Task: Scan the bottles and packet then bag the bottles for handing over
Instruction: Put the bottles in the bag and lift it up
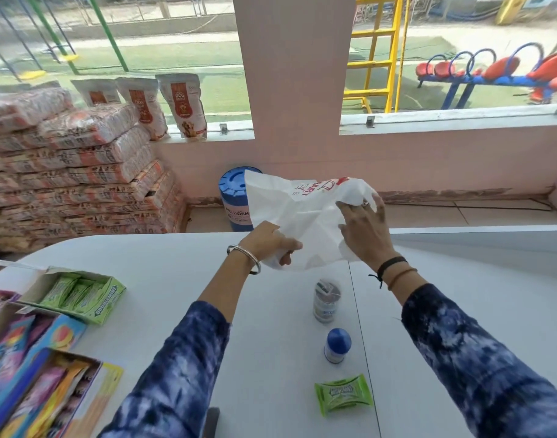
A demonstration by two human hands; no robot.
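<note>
A white plastic carrier bag [302, 213] with red print hangs in the air above the far part of the white counter [176, 273]. My left hand [271, 243] grips its lower left edge. My right hand [364, 229] pinches its right side with fingers spread over the plastic. Below the bag stand two bottles: a clear one with a grey lid [326, 300] and a smaller white one with a blue cap [336, 345]. A green gum packet [343, 394] lies flat near the counter's front edge.
Open display boxes of green gum [81, 294] and colourful sweets [33, 374] sit at the counter's left. Beyond the counter are stacked sacks [75, 172], dog food pouches [184, 105] on the window sill and a blue drum [234, 197] on the floor.
</note>
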